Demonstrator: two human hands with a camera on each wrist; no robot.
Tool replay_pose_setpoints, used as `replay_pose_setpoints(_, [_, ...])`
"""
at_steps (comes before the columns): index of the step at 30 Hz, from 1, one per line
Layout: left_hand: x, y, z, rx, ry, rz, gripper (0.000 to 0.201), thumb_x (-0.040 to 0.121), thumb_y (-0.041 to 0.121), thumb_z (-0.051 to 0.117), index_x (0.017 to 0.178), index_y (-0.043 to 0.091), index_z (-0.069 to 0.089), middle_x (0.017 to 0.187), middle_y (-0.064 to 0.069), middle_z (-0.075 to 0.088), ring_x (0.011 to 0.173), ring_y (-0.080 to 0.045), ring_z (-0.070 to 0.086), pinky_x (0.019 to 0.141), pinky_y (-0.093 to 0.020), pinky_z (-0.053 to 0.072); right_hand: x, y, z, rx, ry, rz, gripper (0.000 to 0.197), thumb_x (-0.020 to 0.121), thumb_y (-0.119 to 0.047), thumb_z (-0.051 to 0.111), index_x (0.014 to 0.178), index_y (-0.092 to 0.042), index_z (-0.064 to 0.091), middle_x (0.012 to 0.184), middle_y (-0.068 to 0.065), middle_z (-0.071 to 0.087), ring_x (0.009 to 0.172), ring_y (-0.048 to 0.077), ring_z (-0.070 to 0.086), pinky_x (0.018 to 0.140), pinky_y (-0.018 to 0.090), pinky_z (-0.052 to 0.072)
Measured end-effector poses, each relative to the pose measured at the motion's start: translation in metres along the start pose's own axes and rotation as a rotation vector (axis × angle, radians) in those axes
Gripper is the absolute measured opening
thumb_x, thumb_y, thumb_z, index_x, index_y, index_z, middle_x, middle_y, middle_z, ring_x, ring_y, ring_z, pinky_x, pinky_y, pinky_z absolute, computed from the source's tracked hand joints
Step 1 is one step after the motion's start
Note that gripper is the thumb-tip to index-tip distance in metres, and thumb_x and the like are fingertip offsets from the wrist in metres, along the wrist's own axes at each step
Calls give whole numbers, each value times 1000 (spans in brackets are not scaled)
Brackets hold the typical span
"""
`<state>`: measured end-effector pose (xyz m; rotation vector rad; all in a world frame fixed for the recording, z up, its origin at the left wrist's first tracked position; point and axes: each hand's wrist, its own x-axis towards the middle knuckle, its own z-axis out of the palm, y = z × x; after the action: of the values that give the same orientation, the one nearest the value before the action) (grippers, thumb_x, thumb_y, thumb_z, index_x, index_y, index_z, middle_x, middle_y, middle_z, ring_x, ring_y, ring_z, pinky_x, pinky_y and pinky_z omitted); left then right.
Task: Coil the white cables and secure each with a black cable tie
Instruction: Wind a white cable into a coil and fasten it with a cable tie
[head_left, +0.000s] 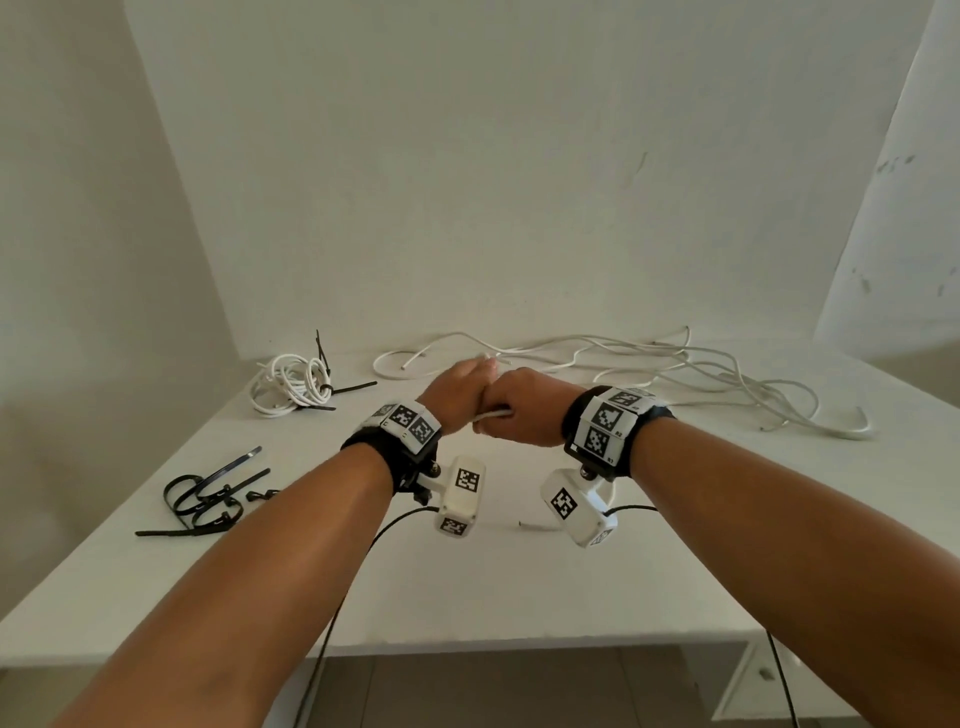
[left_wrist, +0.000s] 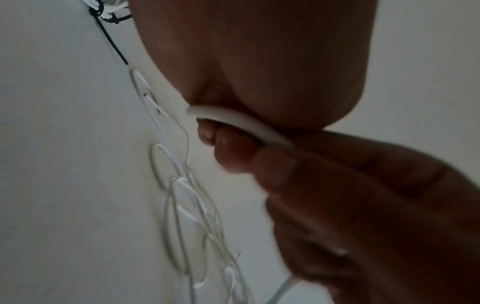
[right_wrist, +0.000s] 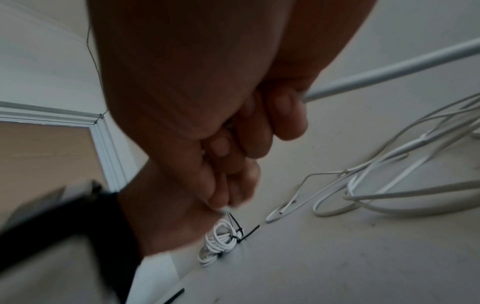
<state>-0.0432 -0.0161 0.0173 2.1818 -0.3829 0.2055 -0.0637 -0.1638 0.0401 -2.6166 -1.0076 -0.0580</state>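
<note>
Both hands meet above the middle of the white table (head_left: 519, 587). My left hand (head_left: 460, 387) and right hand (head_left: 514, 410) each grip the same white cable (head_left: 493, 414), fists touching; a short piece shows between them. In the left wrist view the cable (left_wrist: 239, 125) curves out of the left fist into the right hand's fingers (left_wrist: 285, 170). In the right wrist view it leaves my right hand (right_wrist: 259, 123) as a straight run (right_wrist: 389, 72). A finished coil (head_left: 291, 387) bound with black ties lies at the back left. Loose white cables (head_left: 675, 369) sprawl across the back right.
A heap of black cable ties (head_left: 208, 499) lies at the front left of the table. A short white cable end (head_left: 535, 526) rests near the front middle. Walls close the table at the back and left. Black camera leads hang off the front edge.
</note>
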Motion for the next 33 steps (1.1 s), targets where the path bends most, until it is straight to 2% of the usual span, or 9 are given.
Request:
replay_pose_setpoints(2, [-8,-2,6,93,-124,22,23,96,13,44,73,16,48,73,0,56,65,-14,47,63,-24,35,-3,5,-6,-3,4,4,15,87,-25,68,81,-14,75,67,-5,61,55,3,47,58,18,37])
replay_pose_setpoints(4, [-13,-3,13,37,-209,-29,24,88,3,41,67,14,43,61,0,49,52,-13,41,53,-21,32,-4,11,-12,54,57,66,13,77,-28,76,69,-20,71,56,-11,54,51,3,45,53,19,37])
replay_pose_setpoints(8, [-18,-4,25,-334,-226,-150,28,90,10,34,63,15,38,55,-3,36,46,-13,27,46,-24,21,-5,22,-20,133,82,92,15,76,-28,80,72,-16,72,53,-12,52,48,0,45,50,14,36])
replay_pose_setpoints(13, [-21,-2,25,-607,-272,-221,43,103,32,32,61,20,34,51,4,25,48,-12,15,49,-27,9,-6,33,-28,194,116,92,18,77,-36,82,76,-20,73,56,-7,53,49,2,41,50,11,34])
replay_pose_setpoints(17, [-24,3,20,-707,-300,-239,45,106,40,23,67,21,38,50,10,27,44,-7,16,46,-23,9,-4,41,-30,253,118,78,13,79,-38,79,79,-25,75,76,13,68,63,10,50,64,25,42])
replay_pose_setpoints(20, [-24,0,18,-736,-317,-245,45,105,41,25,67,21,38,51,10,24,42,-6,16,45,-23,10,-2,43,-27,285,160,59,14,79,-36,80,80,-23,75,79,14,69,64,9,50,63,23,41])
replay_pose_setpoints(23, [-27,-3,17,-732,-365,-259,48,104,46,22,65,20,31,50,9,20,45,-9,11,44,-22,10,-2,52,-25,410,216,72,17,78,-35,81,81,-20,74,76,8,71,67,12,56,71,34,50])
replay_pose_setpoints(29, [-28,19,7,-871,-293,-74,46,106,34,20,64,19,32,49,10,22,49,-12,7,46,-23,10,-2,63,-17,490,334,112,25,90,-40,68,77,-20,74,57,-8,58,54,10,46,63,28,43])
replay_pose_setpoints(33, [-24,39,3,-905,-210,67,38,104,33,27,70,18,34,51,10,25,49,-10,11,48,-23,11,-10,62,-12,452,335,129,39,99,-41,53,63,-44,69,51,-12,52,50,6,43,59,17,41])
